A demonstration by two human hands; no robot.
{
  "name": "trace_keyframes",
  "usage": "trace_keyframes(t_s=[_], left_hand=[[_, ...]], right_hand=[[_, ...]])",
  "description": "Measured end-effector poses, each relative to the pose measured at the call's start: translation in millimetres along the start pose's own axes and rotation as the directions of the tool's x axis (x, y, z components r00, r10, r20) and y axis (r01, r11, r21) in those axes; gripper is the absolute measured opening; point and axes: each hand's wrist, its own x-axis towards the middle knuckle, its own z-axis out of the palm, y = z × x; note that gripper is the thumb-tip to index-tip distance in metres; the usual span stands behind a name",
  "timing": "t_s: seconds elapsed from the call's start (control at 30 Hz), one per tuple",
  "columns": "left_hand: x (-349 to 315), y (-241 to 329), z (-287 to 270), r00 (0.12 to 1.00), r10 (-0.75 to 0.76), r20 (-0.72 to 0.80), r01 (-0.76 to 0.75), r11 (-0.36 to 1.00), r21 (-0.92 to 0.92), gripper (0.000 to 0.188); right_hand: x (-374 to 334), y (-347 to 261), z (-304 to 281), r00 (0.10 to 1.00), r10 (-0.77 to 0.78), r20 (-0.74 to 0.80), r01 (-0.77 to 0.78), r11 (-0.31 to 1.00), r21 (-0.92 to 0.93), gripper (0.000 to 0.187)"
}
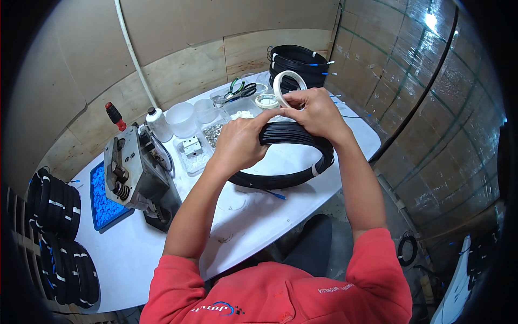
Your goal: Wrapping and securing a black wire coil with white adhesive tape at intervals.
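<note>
A coil of black cable (291,181) is held tilted above the white table, with a pale band round its right side and a blue connector (276,195) near its lower edge. My left hand (244,139) is closed round the coil's upper left, its thumb stretched toward my right hand. In my right hand (317,112) is a roll of cream tape (279,81), pinched upright just above the coil's far side. The fingertips of both hands come close together there; whether a strip of tape runs between them is hard to make out.
A bench press (132,164) stands left on the white table (237,224), beside a blue tray (102,202) of small blue parts. Behind are a bottle (159,125), plastic tubs, pliers (234,86) and another tape roll (266,101). Black cable coils (297,56) are stacked far back, with more (67,267) at left.
</note>
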Motion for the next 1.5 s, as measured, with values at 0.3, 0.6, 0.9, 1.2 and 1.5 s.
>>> trace_keyframes(t_s=[0.3,0.6,0.9,1.2,1.5], left_hand=[[-4.0,7.1,-5.1,0.997,-0.034,-0.068,0.023,0.987,-0.157,0.089],[3.3,4.4,-4.8,1.0,-0.006,0.008,0.007,0.989,-0.146,0.081],[-2.8,5.9,9.6,0.98,0.022,-0.198,-0.054,0.986,-0.158,0.063],[-1.7,7.3,15.3,0.952,0.114,-0.285,-0.121,0.993,-0.006,0.065],[-1.2,0.7,18.2,0.925,0.184,-0.332,-0.182,0.983,0.037,0.061]], right_hand=[[-1.1,-1.2,0.5,0.999,-0.037,0.025,0.036,0.999,0.04,0.028],[0.4,2.8,-1.2,0.994,-0.097,0.047,0.099,0.994,-0.049,0.029],[-1.7,4.2,-4.2,0.998,-0.007,0.06,0.008,1.0,-0.028,0.031],[2.8,12.4,-6.2,0.984,0.005,0.177,-0.014,0.999,0.051,0.032],[8.1,13.4,-3.2,0.989,-0.024,0.148,0.023,1.0,0.011,0.031]])
